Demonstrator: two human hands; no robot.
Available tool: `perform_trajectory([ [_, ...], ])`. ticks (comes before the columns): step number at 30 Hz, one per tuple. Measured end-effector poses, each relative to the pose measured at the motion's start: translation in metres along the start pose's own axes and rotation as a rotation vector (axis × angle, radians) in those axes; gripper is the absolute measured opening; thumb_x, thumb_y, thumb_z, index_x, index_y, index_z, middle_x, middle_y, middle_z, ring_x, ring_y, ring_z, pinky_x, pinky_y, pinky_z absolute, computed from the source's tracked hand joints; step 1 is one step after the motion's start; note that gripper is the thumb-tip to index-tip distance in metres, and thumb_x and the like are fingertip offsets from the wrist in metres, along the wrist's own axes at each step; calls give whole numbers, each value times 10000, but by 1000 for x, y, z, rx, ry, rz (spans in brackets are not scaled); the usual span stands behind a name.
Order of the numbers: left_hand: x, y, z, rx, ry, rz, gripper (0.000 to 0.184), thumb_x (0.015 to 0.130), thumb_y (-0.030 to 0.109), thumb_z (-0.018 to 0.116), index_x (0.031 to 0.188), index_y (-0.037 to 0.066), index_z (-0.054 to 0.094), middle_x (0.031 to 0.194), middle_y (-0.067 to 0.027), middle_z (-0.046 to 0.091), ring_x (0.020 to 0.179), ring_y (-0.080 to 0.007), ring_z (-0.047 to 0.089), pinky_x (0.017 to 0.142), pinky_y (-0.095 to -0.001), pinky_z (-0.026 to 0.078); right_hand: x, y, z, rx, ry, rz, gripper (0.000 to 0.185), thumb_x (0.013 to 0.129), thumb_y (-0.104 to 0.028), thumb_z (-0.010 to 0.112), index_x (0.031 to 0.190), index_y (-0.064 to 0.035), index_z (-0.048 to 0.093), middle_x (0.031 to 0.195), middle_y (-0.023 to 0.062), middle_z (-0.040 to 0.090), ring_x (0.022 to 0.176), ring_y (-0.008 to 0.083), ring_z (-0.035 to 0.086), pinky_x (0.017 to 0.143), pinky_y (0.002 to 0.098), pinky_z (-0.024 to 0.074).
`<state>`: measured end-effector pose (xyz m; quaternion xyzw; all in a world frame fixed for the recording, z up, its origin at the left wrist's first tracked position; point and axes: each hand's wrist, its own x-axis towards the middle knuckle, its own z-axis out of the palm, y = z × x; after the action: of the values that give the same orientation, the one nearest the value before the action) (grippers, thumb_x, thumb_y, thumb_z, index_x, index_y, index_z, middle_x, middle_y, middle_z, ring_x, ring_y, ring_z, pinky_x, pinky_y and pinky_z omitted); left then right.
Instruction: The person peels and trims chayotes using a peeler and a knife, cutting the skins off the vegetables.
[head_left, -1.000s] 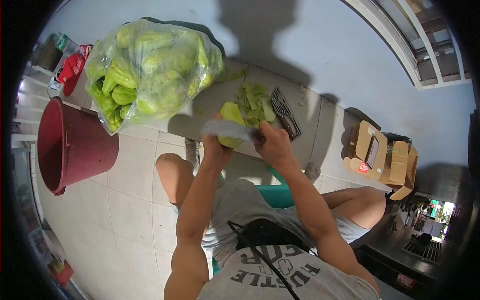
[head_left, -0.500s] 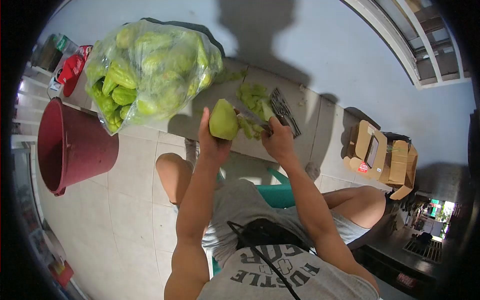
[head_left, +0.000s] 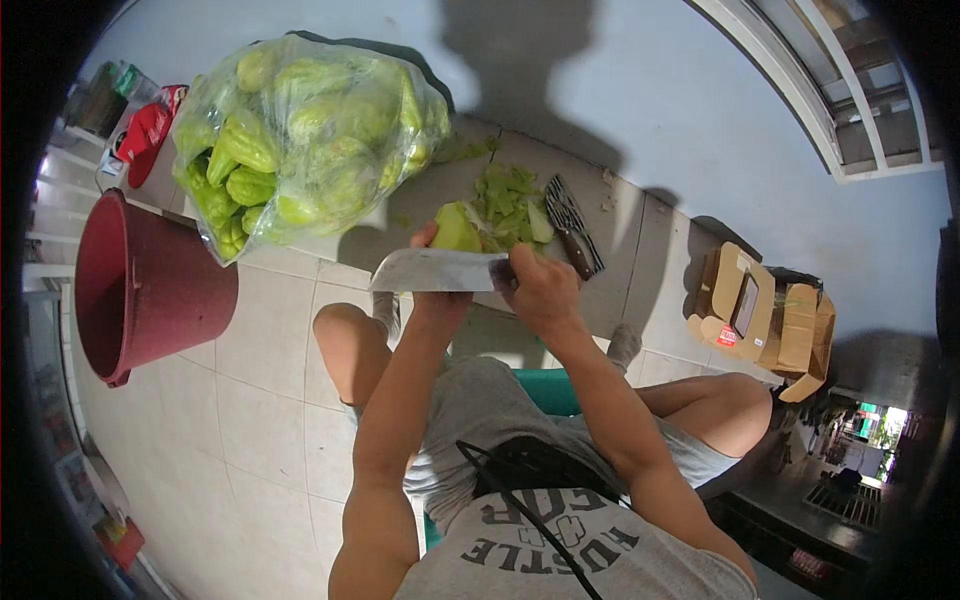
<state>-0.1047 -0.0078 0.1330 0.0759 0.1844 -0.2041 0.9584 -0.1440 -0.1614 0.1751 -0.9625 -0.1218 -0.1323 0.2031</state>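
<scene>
Chayote (head_left: 457,230) in the left hand (head_left: 440,303), partly behind the knife (head_left: 440,271).

The head camera looks steeply down past the shirt (head_left: 625,560).

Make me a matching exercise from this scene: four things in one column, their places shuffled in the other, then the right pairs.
Things
1. Broad silver-coloured metal knife
2. Pale green rounded fruit
3. Dark red round plastic bucket
4. Brown cardboard boxes with open flaps

Places
A. In the person's left hand
B. Right side of the view
C. In the person's right hand
D. Left side of the view

Pairs: 1-C; 2-A; 3-D; 4-B
</scene>
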Motion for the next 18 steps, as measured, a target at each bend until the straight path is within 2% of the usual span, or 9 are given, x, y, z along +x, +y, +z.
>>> perform_trajectory([
  [2, 1, -1, -3, -26, 29, -26, 382, 863, 393, 553, 1083, 84, 595, 1020, -99, 631, 933, -260, 616, 870, -410, 511, 1, -4, -2, -19, -10, -20, 272, 751, -184, 733, 790, -79, 485, 634, 99, 608, 547, 302, 620, 498, 419, 480],
  [5, 3, -5, -4, -40, -72, -27, 381, 861, 386, 548, 1093, 87, 588, 1015, -96, 630, 927, -256, 616, 861, -418, 517, 0, -3, 2, -35, -8, -30, 266, 748, -173, 732, 795, -70, 491, 634, 96, 608, 552, 313, 621, 507, 419, 485],
  [7, -1, -12, 7, 14, 232, 235, 422, 870, 390, 524, 1118, 53, 571, 972, -120, 623, 867, -276, 614, 756, -417, 524, -9, 14, 20, -38, -56, 192, 253, 744, -155, 723, 825, -52, 506, 673, 138, 625, 610, 363, 631, 538, 440, 492],
  [8, -5, -10, 5, 15, 233, 231, 422, 870, 390, 524, 1118, 53, 571, 972, -120, 623, 867, -276, 614, 756, -417, 524, -15, 23, 22, -40, -56, 197, 253, 744, -155, 723, 825, -52, 506, 673, 138, 625, 610, 363, 631, 538, 440, 492],
  [11, -10, 4, 7, 181, 16, 122, 438, 870, 387, 520, 1143, 47, 550, 1014, -112, 611, 925, -267, 599, 737, -436, 496, -12, 40, 19, -73, -157, 313, 224, 812, -140, 678, 856, -51, 477, 680, 171, 634, 622, 375, 646, 535, 475, 485],
  [14, -15, 2, 17, 182, 36, 126, 452, 872, 382, 516, 1171, 45, 546, 1049, -122, 609, 969, -276, 595, 798, -438, 502, -16, 24, 2, -60, -186, 333, 245, 798, -149, 697, 860, -52, 481, 665, 176, 623, 627, 402, 632, 531, 476, 480],
  [16, -13, -4, 21, 112, 104, 159, 465, 871, 382, 518, 1189, 44, 541, 1069, -125, 606, 983, -284, 595, 835, -438, 500, -5, 10, -7, 163, -111, 291, 265, 715, -56, 698, 863, -25, 480, 762, 241, 619, 762, 455, 616, 592, 490, 472],
  [18, -12, -4, 16, 44, 180, 184, 478, 870, 382, 519, 1206, 43, 536, 1090, -129, 603, 998, -291, 595, 872, -438, 498, -3, 0, -9, 204, -102, 265, 269, 710, -46, 701, 867, -26, 484, 744, 233, 617, 761, 455, 615, 598, 488, 474],
])
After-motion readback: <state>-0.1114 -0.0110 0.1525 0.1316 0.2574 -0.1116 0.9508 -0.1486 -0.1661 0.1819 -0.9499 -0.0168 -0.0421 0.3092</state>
